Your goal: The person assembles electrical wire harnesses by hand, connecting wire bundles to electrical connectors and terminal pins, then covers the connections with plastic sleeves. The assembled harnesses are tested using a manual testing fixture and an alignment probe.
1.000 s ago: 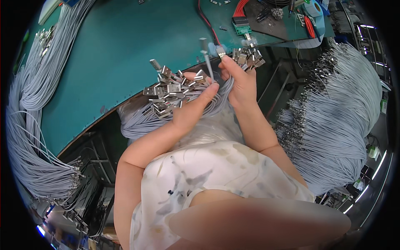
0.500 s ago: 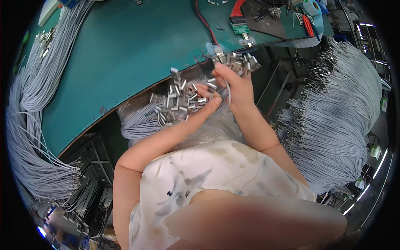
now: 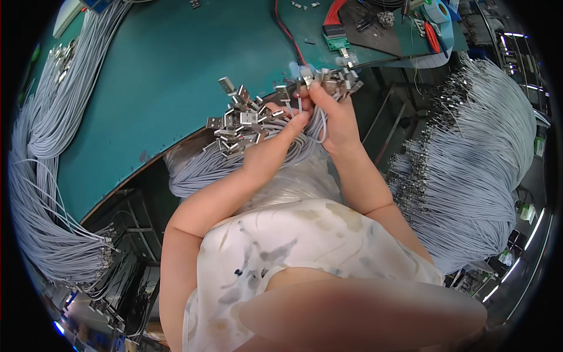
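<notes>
My left hand (image 3: 271, 144) is closed around grey USB cables (image 3: 202, 170), and their metal USB plugs (image 3: 249, 119) fan out above and to the left of it. My right hand (image 3: 335, 114) grips another bunch of the same cables, its metal plugs (image 3: 343, 82) sticking out past the fingers. The thumb of that hand lies by a metal connector (image 3: 306, 75) on red and black wires at the table edge; whether a plug sits in it, I cannot tell. Both hands nearly touch, with the left fingertips at single cables between them. The cable bundle rests over clear plastic on my lap.
A green table (image 3: 176, 76) spans the far side. A green circuit board (image 3: 336, 42) with red wires lies near its edge, beside red-handled pliers (image 3: 433, 38). Large grey cable bundles hang at left (image 3: 44, 217) and right (image 3: 469, 170).
My left hand has moved up and closer to my right hand, and its plugs have shifted up and left. My right hand stays almost in place, its thumb higher, nearer the connector.
</notes>
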Tool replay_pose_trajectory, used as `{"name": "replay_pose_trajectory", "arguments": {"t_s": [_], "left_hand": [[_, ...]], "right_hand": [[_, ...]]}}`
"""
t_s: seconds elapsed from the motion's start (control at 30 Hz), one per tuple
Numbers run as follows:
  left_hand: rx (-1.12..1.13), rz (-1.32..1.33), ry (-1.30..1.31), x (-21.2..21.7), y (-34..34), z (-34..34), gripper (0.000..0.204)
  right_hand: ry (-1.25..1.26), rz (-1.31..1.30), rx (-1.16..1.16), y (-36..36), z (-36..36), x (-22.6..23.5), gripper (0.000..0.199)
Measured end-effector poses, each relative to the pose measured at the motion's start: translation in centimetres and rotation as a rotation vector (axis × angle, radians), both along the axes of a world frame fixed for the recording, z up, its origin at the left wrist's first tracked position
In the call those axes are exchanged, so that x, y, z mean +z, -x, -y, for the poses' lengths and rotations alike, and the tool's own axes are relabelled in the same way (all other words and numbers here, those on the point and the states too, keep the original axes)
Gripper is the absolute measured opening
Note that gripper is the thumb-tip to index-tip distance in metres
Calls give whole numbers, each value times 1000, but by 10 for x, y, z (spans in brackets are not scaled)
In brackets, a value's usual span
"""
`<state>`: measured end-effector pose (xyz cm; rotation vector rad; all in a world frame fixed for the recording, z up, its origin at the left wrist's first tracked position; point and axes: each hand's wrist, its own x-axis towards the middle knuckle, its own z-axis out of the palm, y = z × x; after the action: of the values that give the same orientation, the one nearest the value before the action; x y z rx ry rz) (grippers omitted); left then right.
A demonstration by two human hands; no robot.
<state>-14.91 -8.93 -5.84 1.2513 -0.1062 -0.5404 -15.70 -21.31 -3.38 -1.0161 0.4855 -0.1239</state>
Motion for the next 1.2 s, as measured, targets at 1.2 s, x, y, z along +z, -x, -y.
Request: {"name": "replay_pose_trajectory", "arguments": {"t_s": [1.2], "left_hand": [[2, -30, 41, -7, 10, -2, 20]], "right_hand": [[124, -15, -115, 5, -1, -7, 16]]}}
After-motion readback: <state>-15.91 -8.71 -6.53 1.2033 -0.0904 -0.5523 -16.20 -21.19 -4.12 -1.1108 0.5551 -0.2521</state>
